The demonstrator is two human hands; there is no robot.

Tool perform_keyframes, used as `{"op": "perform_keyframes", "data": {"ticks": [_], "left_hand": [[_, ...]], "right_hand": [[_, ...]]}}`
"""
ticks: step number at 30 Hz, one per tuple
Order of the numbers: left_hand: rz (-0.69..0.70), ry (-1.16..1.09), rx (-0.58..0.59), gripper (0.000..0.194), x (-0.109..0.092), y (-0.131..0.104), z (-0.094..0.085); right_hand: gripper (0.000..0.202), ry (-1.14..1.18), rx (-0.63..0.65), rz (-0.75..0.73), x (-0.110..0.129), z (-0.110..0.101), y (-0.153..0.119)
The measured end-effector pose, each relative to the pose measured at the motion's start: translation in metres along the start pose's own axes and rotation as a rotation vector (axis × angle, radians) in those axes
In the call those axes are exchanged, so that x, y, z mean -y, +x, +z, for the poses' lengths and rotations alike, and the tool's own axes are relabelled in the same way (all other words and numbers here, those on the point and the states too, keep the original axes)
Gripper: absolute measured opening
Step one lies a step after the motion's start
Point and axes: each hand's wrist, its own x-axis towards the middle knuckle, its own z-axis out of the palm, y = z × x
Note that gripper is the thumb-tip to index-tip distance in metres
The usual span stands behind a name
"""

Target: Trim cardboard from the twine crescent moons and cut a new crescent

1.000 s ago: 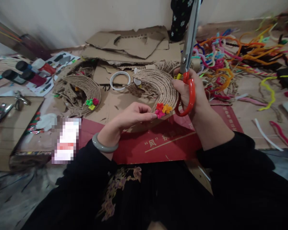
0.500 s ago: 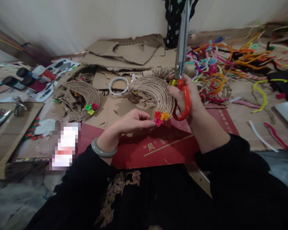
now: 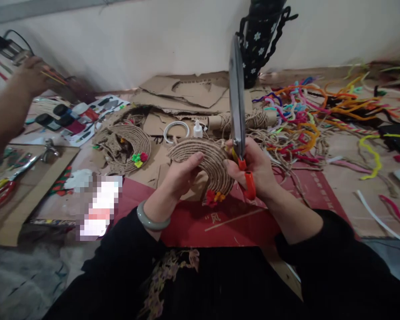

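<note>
Over red cardboard (image 3: pixel 186 231), the twine crescent (image 3: pixel 216 166) is gripped by L hand (image 3: pixel 180 178), thumb on top; scissors (image 3: pixel 237 89), blades up, are clasped in R hand (image 3: pixel 262 171), beside crescent's R edge.

Scissors blades (image 3: pixel 237 93): smooth grey metal with a sheen
Scissors handles (image 3: pixel 250 186): glossy orange plastic
Twine-covered crescent (image 3: pixel 206 160): rough, matt, ridged cord
Torn sheets (image 3: pixel 186 93): matt brown cardboard, ragged-edged
Bangle (image 3: pixel 153 218): smooth, polished grey
Sleeves (image 3: pixel 130 249): matt black cloth

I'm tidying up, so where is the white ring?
In the head view, the white ring lies near the middle, beyond the left hand and just left of the white bottle.
</note>
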Motion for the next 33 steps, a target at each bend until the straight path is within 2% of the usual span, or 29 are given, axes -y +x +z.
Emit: {"op": "perform_keyframes", "data": {"ticks": [4, 7, 20, 27, 30, 33], "left_hand": [[0.067, 0.033, -0.03, 0.036, -0.002, -0.003, 0.001], [0.093, 0.016, -0.042, 0.039, -0.002, -0.003, 0.002], [0.254, 0.055, -0.101, 0.061, 0.003, -0.004, 0.0], [0.269, 0.131, -0.112, 0.046, 0.009, -0.005, -0.009], [0.232, 0.166, -0.078, 0.046, 0.007, -0.005, -0.012], [0.215, 0.155, 0.017, 0.05, 0.003, -0.002, -0.009]], "right_hand": [[0.03, -0.161, 0.048, -0.159, -0.001, -0.003, -0.005], [0.03, -0.223, 0.07, -0.222, 0.002, -0.006, -0.005], [0.029, -0.319, 0.153, -0.289, 0.008, -0.007, -0.004], [0.025, -0.254, 0.184, -0.162, 0.009, -0.007, -0.005], [0.025, -0.138, 0.129, -0.023, 0.009, -0.005, -0.004], [0.026, -0.007, 0.041, 0.19, 0.007, -0.005, -0.002]]}}
